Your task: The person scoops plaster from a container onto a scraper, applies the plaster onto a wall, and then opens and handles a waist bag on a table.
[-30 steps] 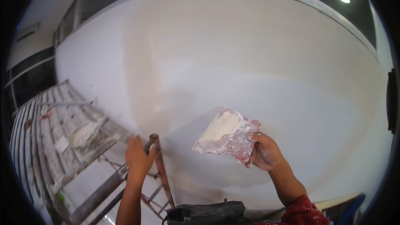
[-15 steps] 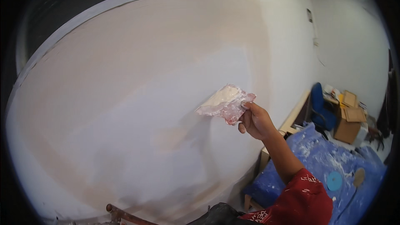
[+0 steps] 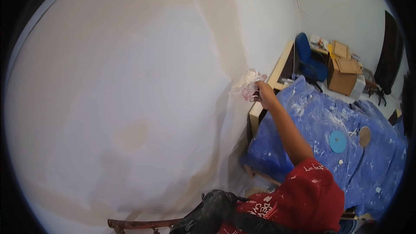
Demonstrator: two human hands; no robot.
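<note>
My right hand (image 3: 264, 95) is closed on the edge of a flat putty spreader (image 3: 250, 82), reddish and see-through at the grip and caked with cream-coloured putty. The arm is stretched out to the right, in a red sleeve with white spots. Ahead of the spreader is the wall (image 3: 173, 73), with pale smooth areas and beige patches; I cannot tell whether the spreader touches it. My left hand is out of view.
A blue sheet (image 3: 299, 121) splashed with white covers a low surface on the right, with a turquoise disc (image 3: 337, 141) and a brown disc (image 3: 365, 136) on it. Behind stand a blue chair (image 3: 310, 60) and cardboard boxes (image 3: 341, 78). A rusty bar (image 3: 143, 224) crosses below.
The view has swung right and down, showing more of the blue sheet. My right hand still holds the spreader, now lying nearer the wall's right side.
</note>
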